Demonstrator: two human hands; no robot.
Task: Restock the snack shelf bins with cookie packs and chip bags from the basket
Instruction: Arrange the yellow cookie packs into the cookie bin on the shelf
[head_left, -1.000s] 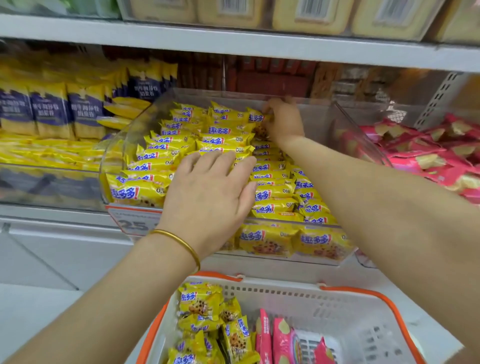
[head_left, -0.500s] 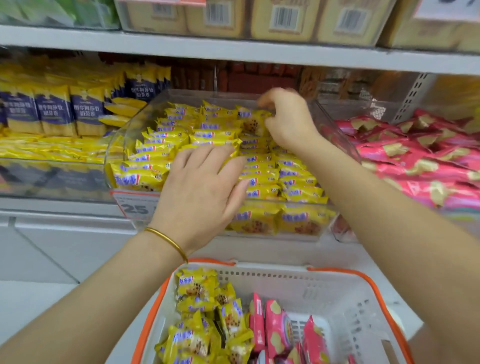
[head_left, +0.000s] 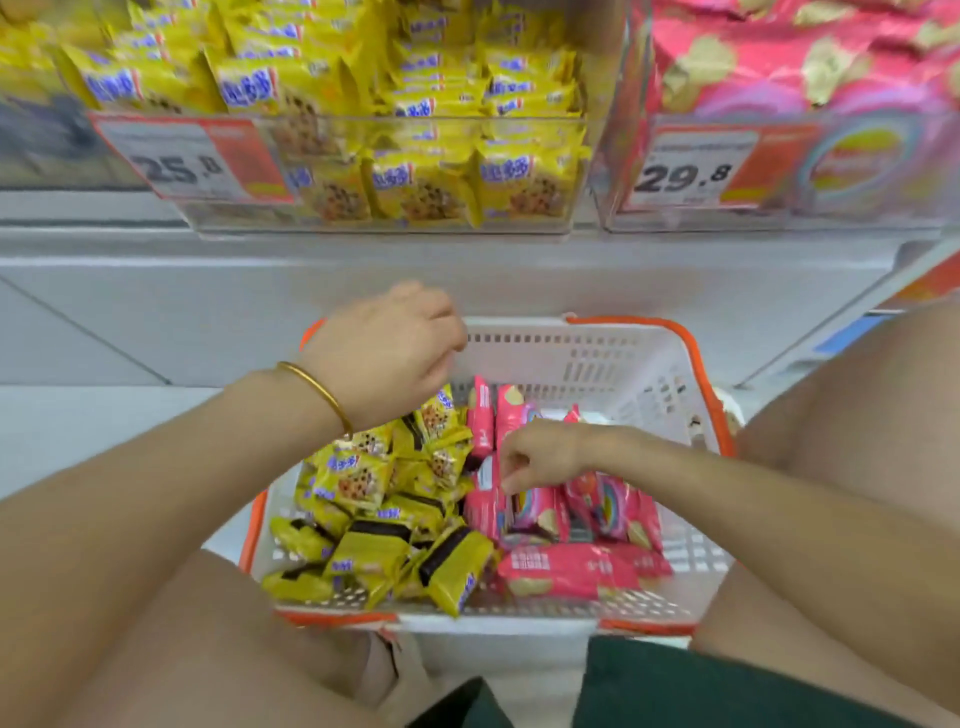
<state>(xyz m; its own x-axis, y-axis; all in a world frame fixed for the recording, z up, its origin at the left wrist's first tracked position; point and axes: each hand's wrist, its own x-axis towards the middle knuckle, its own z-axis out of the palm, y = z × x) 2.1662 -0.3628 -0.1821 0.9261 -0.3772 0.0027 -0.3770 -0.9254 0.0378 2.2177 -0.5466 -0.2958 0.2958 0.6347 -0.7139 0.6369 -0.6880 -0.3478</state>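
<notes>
Head view, looking down at a grey shelf (head_left: 363, 260) that runs across the top. Two clear bins stand on it side by side. The cookie bin (head_left: 384, 227) on the left is stacked with yellow shelf cookies (head_left: 431, 182), and the chip bin (head_left: 779, 222) on the right holds pink shelf chips (head_left: 779, 52).

Below the shelf, a white basket (head_left: 597, 358) with an orange rim sits on the pale floor (head_left: 78, 415) between the person's bare knees, above dark shorts (head_left: 727, 686). The yellow cookie packs (head_left: 358, 483) are heaped in the basket's left half, some face up and some on edge. The pink chip bags (head_left: 571, 571) fill the middle, several upright and a few lying flat at the near side. The basket's right end shows bare mesh.

The left hand (head_left: 384, 353) hangs over the basket's far left corner, back up, fingers curled under and out of sight; whether its grip holds anything I cannot tell. The right hand (head_left: 540, 454) is down inside the basket, and its grip is narrow, fingertips pinched on the top edge of one upright bag (head_left: 483, 506) just beside the cookie heap.

A price tag (head_left: 192, 161) reading 25.8 is on the cookie bin's front, and a second tag (head_left: 696, 174) reading 29.8 is on the chip bin's. A thin gold bangle (head_left: 317, 392) circles the left wrist.
</notes>
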